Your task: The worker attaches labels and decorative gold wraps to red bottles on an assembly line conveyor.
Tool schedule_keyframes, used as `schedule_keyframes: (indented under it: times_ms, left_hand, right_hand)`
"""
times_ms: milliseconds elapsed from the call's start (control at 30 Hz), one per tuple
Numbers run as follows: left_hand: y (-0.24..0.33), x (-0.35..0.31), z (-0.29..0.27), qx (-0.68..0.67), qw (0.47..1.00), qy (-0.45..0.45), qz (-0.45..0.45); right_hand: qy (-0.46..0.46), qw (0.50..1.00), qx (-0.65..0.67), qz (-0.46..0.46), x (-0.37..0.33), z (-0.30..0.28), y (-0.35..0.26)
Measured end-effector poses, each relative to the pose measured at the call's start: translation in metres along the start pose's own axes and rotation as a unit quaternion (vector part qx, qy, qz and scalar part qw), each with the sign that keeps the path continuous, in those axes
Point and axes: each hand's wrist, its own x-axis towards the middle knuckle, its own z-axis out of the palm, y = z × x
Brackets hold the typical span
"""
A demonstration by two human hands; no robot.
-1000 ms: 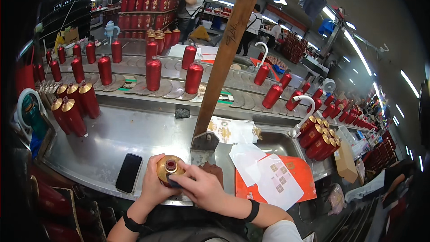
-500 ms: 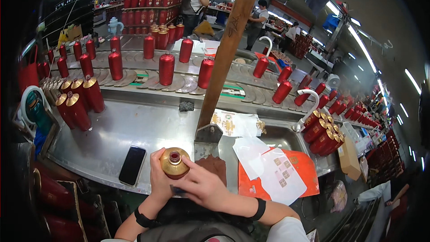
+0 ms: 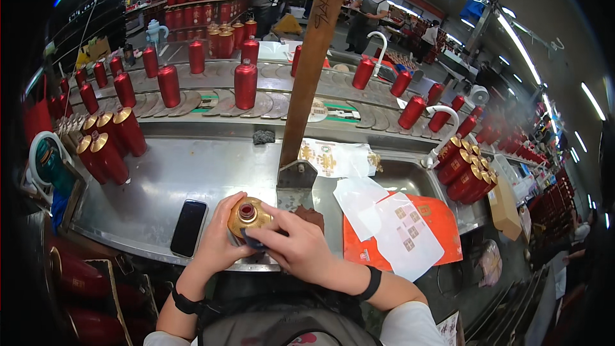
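Observation:
Above the bench's near edge I hold a bottle (image 3: 246, 212) with a gold shoulder and a dark red open neck. My left hand (image 3: 216, 237) wraps its left side, fingers closed round it. My right hand (image 3: 300, 245) pinches a small dark blue-grey pad (image 3: 254, 239) against the gold shoulder on the near right; whether it is cloth or sponge I cannot tell. The bottle's lower body is hidden by my hands. Left of them lies a black phone (image 3: 189, 227). Beyond my right hand is a folded brown cloth (image 3: 310, 216).
A wooden post (image 3: 314, 57) rises from the bench ahead. Red bottles (image 3: 245, 86) stand on a conveyor (image 3: 211, 104) behind. Gold-topped bottles (image 3: 130, 131) cluster left, others (image 3: 464, 179) right. White sheets (image 3: 410, 230) lie on an orange-red sheet (image 3: 450, 237) beside a sink (image 3: 410, 186).
The pad in my right hand has come up from below the bottle's edge onto its gold shoulder. The bottle tilts a little differently. The conveyor bottles have shifted along.

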Motion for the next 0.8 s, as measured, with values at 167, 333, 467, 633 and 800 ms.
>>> schedule_keyframes:
  times_ms: [167, 333, 467, 633, 800]
  left_hand:
    - [-0.003, -0.001, 0.007, 0.032, 0.999, 0.02, 0.016]
    - [-0.003, -0.004, 0.01, 0.044, 0.996, 0.065, 0.047]
    - [-0.018, -0.003, 0.016, 0.065, 0.994, 0.082, 0.033]
    - [-0.011, 0.007, 0.023, 0.046, 0.988, 0.133, 0.071]
    - [-0.023, 0.009, 0.003, -0.127, 0.992, 0.021, 0.013]
  right_hand:
    - [-0.005, 0.997, -0.02, -0.073, -0.015, 0.015, 0.008]
    - [-0.03, 0.999, 0.01, -0.008, -0.004, -0.004, -0.004]
    - [-0.002, 0.997, -0.053, -0.064, -0.009, 0.026, 0.008]
    - [-0.091, 0.995, 0.038, 0.008, -0.006, -0.022, -0.005]
    - [-0.048, 0.996, 0.058, 0.038, 0.006, -0.016, 0.013]
